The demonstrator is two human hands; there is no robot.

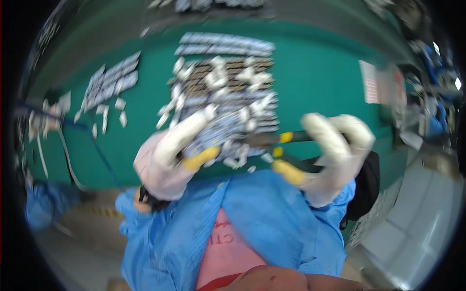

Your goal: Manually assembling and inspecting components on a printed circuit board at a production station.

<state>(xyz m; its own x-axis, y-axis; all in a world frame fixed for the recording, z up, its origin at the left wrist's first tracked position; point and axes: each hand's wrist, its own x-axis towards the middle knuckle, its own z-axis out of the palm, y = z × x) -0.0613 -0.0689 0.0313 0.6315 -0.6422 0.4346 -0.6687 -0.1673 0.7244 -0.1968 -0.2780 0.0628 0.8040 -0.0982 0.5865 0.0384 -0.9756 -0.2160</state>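
My left hand [169, 154], in a white glove with a yellow thumb covering, is closed on the near edge of a blue-grey panel [221, 131] made up of rows of small parts. My right hand [335, 145], gloved the same way, wraps round the dark handles of a pair of pliers or cutters [292, 137] with yellow bands. The tool's jaws reach the right side of the panel; motion blur hides whether they touch it. More panels [225, 43] lie beyond in rows, with crumpled white pieces [217, 77] strewn over them.
The work lies on a green mat [315, 72]. Blue-grey strips [114, 77] and loose white scraps [103, 110] are at the left, near a blue cord [104, 157]. A printed sheet [370, 82] lies at the right. A black bag [368, 186] is beside my right arm.
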